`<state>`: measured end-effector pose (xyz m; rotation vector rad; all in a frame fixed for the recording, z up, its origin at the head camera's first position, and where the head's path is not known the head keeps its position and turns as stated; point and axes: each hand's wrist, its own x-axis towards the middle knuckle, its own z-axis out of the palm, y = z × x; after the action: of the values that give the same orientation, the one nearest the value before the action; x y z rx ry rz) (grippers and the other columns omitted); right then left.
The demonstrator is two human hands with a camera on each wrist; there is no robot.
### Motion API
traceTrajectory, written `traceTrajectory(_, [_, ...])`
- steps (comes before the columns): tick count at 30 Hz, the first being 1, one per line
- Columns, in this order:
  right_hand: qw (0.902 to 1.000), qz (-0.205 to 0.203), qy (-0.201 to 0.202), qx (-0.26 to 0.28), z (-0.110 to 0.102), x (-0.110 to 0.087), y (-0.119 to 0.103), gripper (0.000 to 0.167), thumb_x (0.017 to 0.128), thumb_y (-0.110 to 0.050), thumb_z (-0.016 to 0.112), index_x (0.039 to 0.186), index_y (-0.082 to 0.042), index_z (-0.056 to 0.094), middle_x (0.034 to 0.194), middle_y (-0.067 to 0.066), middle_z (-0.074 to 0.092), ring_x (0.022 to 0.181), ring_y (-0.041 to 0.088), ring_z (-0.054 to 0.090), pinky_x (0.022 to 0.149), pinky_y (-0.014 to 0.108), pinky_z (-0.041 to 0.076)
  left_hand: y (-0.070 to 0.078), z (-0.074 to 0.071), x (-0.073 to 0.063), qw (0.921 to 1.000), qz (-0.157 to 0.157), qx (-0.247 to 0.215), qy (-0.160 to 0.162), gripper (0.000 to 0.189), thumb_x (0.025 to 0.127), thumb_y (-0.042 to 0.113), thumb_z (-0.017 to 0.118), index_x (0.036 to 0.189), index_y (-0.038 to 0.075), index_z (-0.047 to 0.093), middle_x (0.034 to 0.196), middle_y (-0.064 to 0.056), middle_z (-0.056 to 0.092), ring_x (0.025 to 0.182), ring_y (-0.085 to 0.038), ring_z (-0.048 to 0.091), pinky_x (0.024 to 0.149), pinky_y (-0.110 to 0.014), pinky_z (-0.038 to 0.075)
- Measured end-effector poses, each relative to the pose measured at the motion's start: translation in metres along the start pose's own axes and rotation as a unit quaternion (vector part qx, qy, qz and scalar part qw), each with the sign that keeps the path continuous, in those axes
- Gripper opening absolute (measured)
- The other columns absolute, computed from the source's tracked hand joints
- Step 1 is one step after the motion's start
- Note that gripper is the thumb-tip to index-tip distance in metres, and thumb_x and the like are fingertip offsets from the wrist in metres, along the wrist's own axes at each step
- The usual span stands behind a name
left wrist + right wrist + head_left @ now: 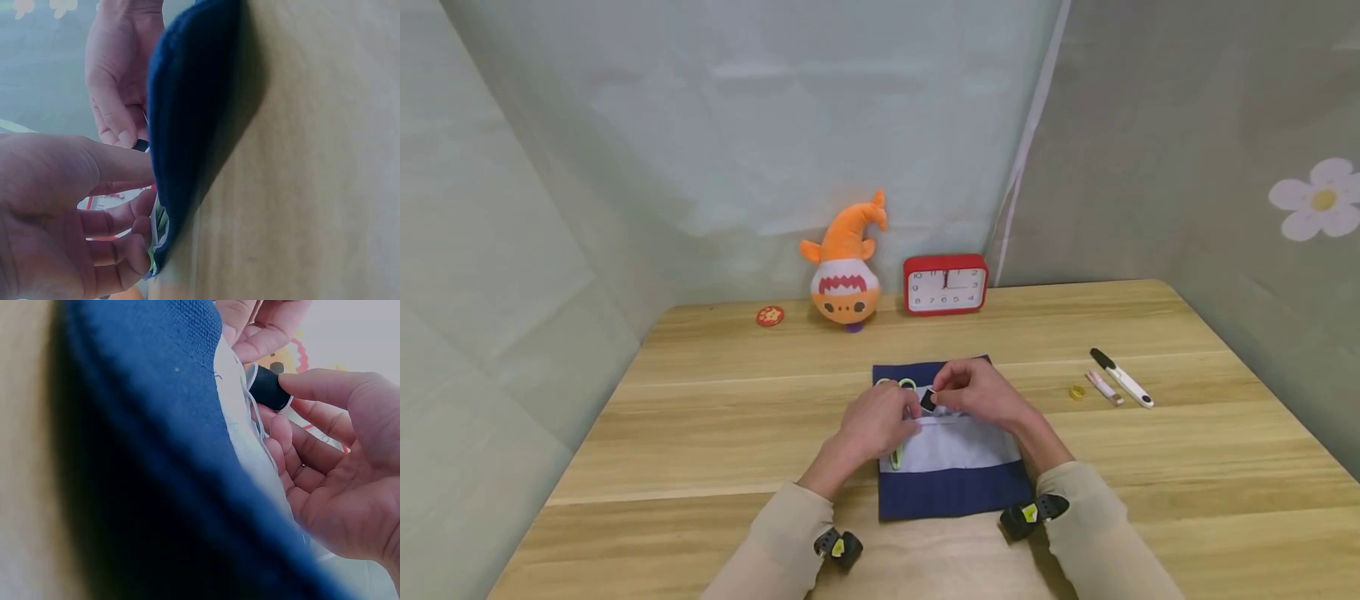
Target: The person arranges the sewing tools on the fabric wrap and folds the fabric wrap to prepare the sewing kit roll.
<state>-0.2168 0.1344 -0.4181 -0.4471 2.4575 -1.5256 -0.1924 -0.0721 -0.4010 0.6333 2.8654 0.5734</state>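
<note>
A navy and pale-grey fabric pouch [955,492] lies flat on the table, with a pocket across its middle. My right hand [981,392] pinches a small spool of black thread [272,389] between thumb and fingers, just above the pocket's opening. At the left part of that opening, my left hand [880,417] pinches the pocket's edge with curled fingers. Green-handled scissors [907,384] sit at the pouch's left side, their handle loops showing above the left hand and partly covered by it. In the right wrist view, the pouch's blue edge blocks much of the scene.
On the right of the wooden table [715,433] lie a yellow ring [1077,392], a small pink-and-white item [1105,388] and a black-and-white slim tool [1122,378]. Along the back stand an orange plush shark [846,267] and a red clock [945,285], beside a red round patch [770,316].
</note>
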Motion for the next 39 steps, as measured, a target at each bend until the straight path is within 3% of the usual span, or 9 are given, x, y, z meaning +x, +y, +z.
traceTrajectory(7, [0.9999, -0.007, 0.003, -0.015, 0.0016, 0.0003, 0.0008, 0.006, 0.092, -0.01, 0.078, 0.095, -0.005, 0.075, 0.086, 0.006, 0.073, 0.073, 0.019, 0.06, 0.064, 0.03, 0.047, -0.0001, 0.0003, -0.0003, 1.0, 0.001, -0.002, 0.006, 0.008, 0.094, 0.021, 0.08, 0.098, 0.013, 0.081, 0.089, 0.001, 0.068, 0.086, -0.015, 0.057, 0.077, -0.033, 0.051])
traceTrajectory(18, [0.9996, 0.006, 0.007, -0.027, 0.0039, 0.0011, -0.0029, 0.005, 0.09, -0.011, 0.081, 0.089, -0.009, 0.076, 0.084, 0.002, 0.072, 0.072, 0.018, 0.058, 0.064, 0.029, 0.046, -0.0022, -0.002, -0.0014, 0.9998, 0.01, -0.003, 0.017, 0.006, 0.095, 0.02, 0.079, 0.094, 0.014, 0.08, 0.085, 0.003, 0.068, 0.079, -0.012, 0.057, 0.07, -0.028, 0.048])
traceTrajectory(29, [0.9984, 0.032, -0.004, -0.046, 0.0059, 0.0005, -0.006, 0.014, 0.093, -0.014, 0.078, 0.107, -0.012, 0.079, 0.09, 0.004, 0.074, 0.079, 0.021, 0.062, 0.071, 0.033, 0.05, -0.0011, -0.0039, -0.0024, 0.9999, 0.009, -0.007, 0.012, 0.008, 0.095, 0.02, 0.08, 0.096, 0.012, 0.08, 0.085, 0.002, 0.067, 0.079, -0.013, 0.057, 0.069, -0.028, 0.047])
traceTrajectory(39, [0.9967, 0.04, 0.004, -0.071, 0.0076, -0.0002, -0.0073, 0.011, 0.095, -0.018, 0.077, 0.105, -0.014, 0.082, 0.099, 0.002, 0.077, 0.083, 0.021, 0.061, 0.072, 0.032, 0.049, -0.0004, -0.0042, -0.0032, 0.9999, 0.01, -0.01, 0.008, 0.008, 0.096, 0.02, 0.079, 0.096, 0.012, 0.079, 0.083, 0.002, 0.065, 0.077, -0.013, 0.055, 0.068, -0.027, 0.046])
